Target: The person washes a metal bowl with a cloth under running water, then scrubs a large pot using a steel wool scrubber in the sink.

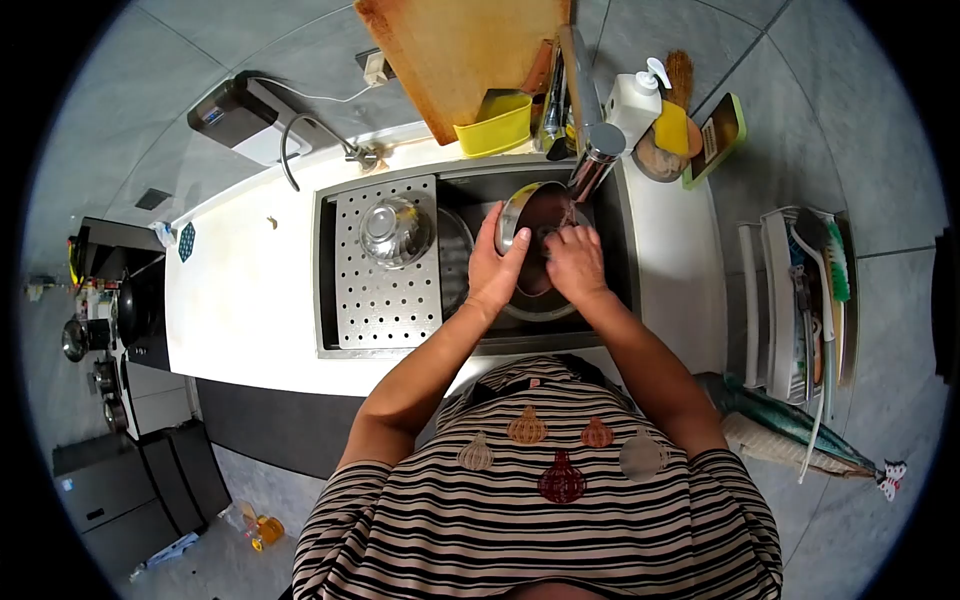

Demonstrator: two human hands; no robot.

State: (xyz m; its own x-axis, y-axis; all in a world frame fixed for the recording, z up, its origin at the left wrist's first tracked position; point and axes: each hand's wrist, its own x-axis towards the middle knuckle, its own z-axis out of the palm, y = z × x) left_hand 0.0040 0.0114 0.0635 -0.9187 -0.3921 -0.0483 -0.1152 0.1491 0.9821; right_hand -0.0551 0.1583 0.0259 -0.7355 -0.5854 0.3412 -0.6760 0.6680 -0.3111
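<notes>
A shiny steel bowl (513, 218) is tilted over the right basin of the sink (470, 188). My left hand (492, 266) grips its left side, thumb over the rim. Inside the bowl, my right hand (577, 262) has its fingers curled down against the inner surface; whatever they hold is hidden. A chrome faucet (600, 155) stands just behind the bowl. Beneath it shows the rim of another round vessel (540, 312). On the perforated steel drain board (385, 305) to the left sits a shiny, rounded bowl (393, 234), apparently upside down.
Behind the sink are a wooden cutting board (455, 60), a yellow holder (495, 128) and a white pump bottle (633, 105). A thin curved tap (288, 150) rises at the back left. A rack with brushes (800, 300) hangs on the right. Black cookware (135, 308) stands far left.
</notes>
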